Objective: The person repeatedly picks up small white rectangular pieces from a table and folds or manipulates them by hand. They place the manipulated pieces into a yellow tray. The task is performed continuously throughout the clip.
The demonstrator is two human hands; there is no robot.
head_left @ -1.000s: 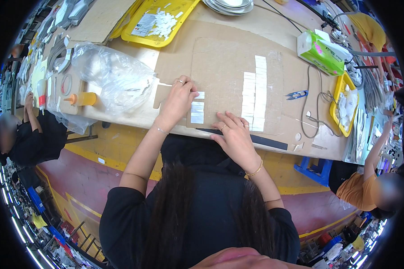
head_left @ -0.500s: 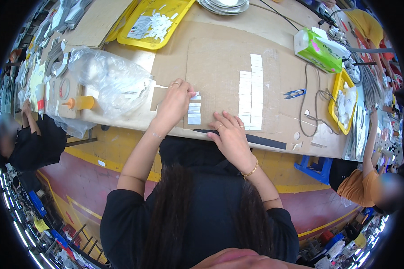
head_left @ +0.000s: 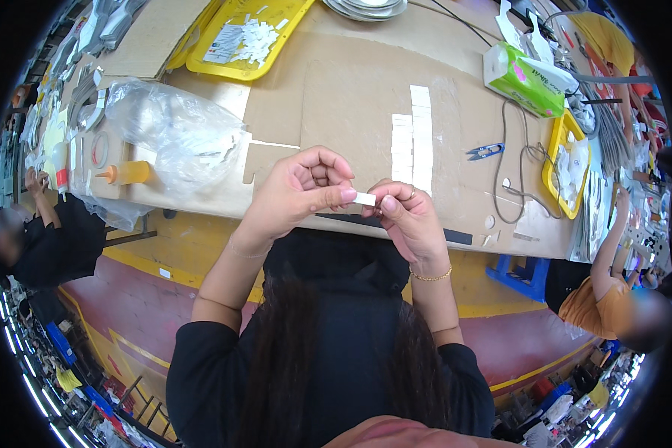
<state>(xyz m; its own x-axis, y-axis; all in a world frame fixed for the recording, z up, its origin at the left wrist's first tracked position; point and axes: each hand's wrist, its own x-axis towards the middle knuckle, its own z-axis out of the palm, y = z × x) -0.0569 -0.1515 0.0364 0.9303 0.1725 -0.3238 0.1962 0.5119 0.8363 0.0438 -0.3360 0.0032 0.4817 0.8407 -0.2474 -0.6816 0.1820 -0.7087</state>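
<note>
Left hand [head_left: 302, 190] and right hand [head_left: 405, 216] pinch one small white pad [head_left: 364, 198] (rows at one o'clock); loosened fingertips could drop it.

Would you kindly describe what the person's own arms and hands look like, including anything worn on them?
Both hands are bare, without gloves. The left hand has a thin bracelet at its wrist. The right hand wears a ring on one finger and a fine gold-coloured chain bracelet. The forearms are uncovered; black sleeves begin near the elbows.
</note>
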